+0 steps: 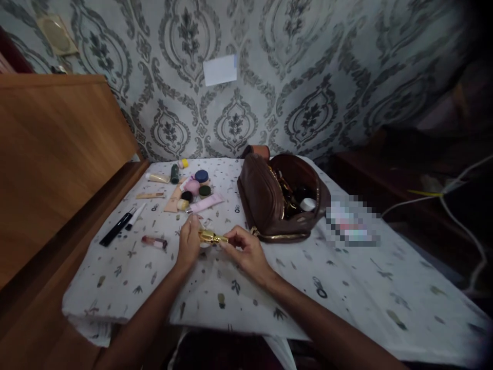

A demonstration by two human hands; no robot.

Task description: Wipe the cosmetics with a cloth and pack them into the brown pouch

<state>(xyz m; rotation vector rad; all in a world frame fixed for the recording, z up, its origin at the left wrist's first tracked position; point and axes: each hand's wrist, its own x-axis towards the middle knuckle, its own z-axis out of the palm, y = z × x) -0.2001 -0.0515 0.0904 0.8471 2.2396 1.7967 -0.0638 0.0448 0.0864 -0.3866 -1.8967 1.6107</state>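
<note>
Between my two hands, above the cloth, is a shiny gold tube (210,236) that looks like a lipstick. My left hand (189,240) is closed on its left end, and my right hand (248,253) pinches the narrower right end. Just beyond my left hand lies a pink squeeze tube (206,203). A lip gloss tube (154,242) rests to the left. Beyond my right hand stands a brown leather bag (260,198), unzipped, with dark items and a white round lid (308,204) inside.
Several small jars, including a blue-lidded one (201,176), and a cream tube (157,178) are grouped at the back left. A black slim case (116,228) lies near the left edge. A blurred-out item (351,222) lies right of the bag. A wooden panel (57,164) borders the left.
</note>
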